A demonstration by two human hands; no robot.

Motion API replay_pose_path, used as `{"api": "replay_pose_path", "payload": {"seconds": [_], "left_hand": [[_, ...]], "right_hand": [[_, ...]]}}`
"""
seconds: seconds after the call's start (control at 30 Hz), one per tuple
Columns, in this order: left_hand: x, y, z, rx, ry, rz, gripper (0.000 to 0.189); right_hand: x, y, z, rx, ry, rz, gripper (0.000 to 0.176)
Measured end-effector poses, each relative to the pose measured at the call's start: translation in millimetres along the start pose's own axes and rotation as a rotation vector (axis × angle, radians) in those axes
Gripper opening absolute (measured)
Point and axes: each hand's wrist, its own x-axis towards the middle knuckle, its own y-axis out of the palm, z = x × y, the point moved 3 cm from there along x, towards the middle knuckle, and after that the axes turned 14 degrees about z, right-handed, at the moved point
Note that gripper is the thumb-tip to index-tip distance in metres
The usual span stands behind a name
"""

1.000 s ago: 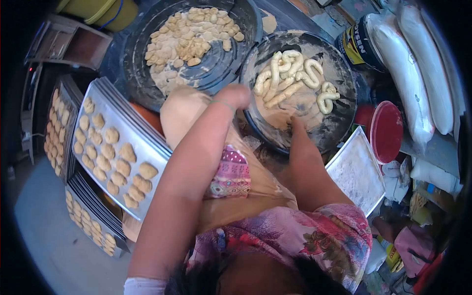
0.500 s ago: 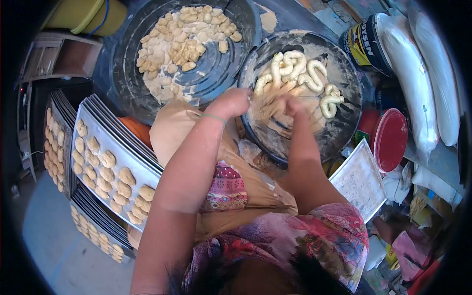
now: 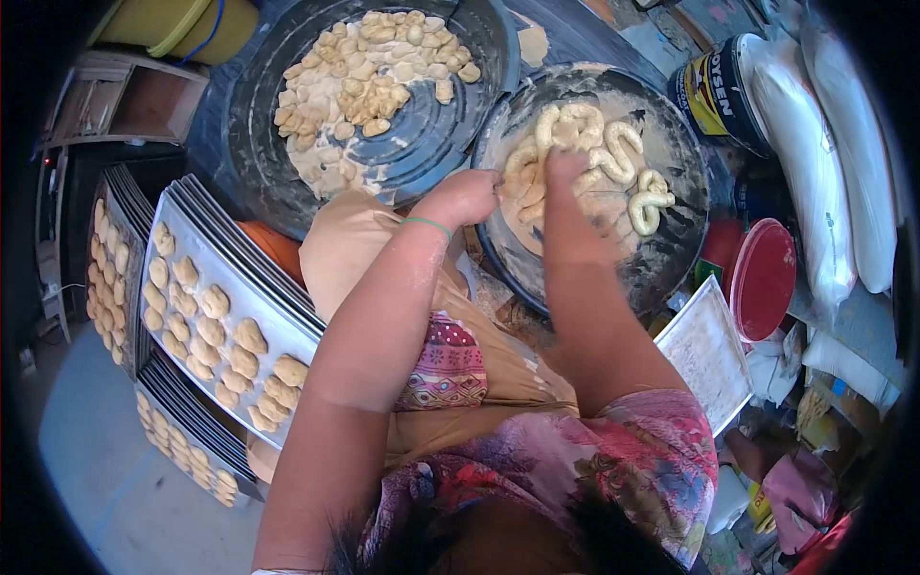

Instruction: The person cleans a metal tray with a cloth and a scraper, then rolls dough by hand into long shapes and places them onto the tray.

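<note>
The left hand (image 3: 463, 197) was curled closed beside the basin's (image 3: 686, 139) left rim; the right hand (image 3: 567, 169), over dough ropes (image 3: 625, 151), had unclear grasp.

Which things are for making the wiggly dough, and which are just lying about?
Part of the job:
- both hands
- dough ropes
- floury basin under them
- basin of dough lumps
- tray of dough pieces

Probably just lying about:
- pink cloth
- yellow bucket
- red-lidded tub
</note>
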Motion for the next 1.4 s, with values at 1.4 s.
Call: {"api": "replay_pose_path", "payload": {"seconds": [1.4], "left_hand": [[0,0,14,-0.028,0.030,-0.028,0.046]], "right_hand": [[-119,-21,-12,-0.603,-0.301,0.447,0.061]]}}
